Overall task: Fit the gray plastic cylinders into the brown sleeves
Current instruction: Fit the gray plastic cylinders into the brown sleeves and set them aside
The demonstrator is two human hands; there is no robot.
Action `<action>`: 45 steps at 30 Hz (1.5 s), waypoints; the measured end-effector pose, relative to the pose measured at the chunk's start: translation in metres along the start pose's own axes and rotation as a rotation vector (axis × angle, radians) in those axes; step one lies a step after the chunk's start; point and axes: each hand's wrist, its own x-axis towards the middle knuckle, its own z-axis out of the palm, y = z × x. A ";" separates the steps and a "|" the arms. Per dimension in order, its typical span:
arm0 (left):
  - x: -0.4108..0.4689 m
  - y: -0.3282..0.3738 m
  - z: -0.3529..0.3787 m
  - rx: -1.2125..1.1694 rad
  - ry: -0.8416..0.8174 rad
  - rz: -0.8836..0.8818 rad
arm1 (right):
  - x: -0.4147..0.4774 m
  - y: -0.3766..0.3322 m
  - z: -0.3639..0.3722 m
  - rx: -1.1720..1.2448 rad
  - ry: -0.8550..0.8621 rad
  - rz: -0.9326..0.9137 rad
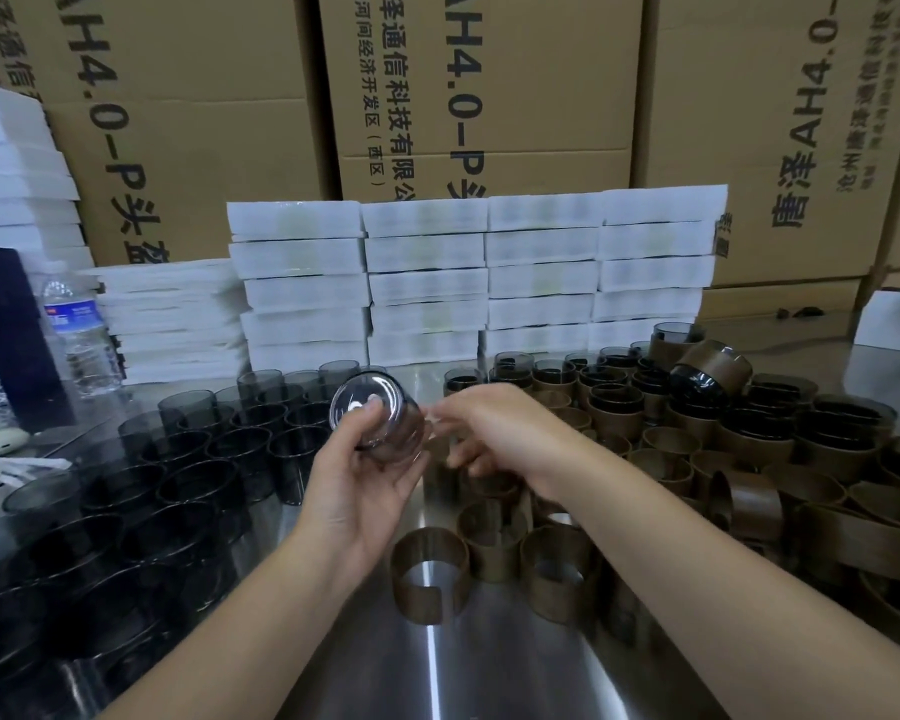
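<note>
1 gray cylinder (385, 428) is gripped in the left hand (354, 491), the right hand (500, 433) at its 3 o'clock, grasp unclear; next likely needs the brown sleeve (430, 574) at 6 o'clock.

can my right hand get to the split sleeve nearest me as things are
Probably yes. The sleeve stands on the table just below the right hand, with nothing over it. That hand is up by the cylinder in the left hand, so it need only drop down.
</note>
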 end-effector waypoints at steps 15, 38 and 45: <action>-0.004 -0.005 0.002 0.012 0.073 -0.100 | 0.098 0.059 -0.082 -1.263 0.177 0.171; -0.004 -0.005 0.002 0.098 0.030 -0.103 | 0.052 -0.001 -0.065 -0.347 0.518 -0.091; -0.001 -0.004 -0.003 0.110 0.072 -0.091 | -0.016 0.003 -0.040 -0.001 0.307 -0.266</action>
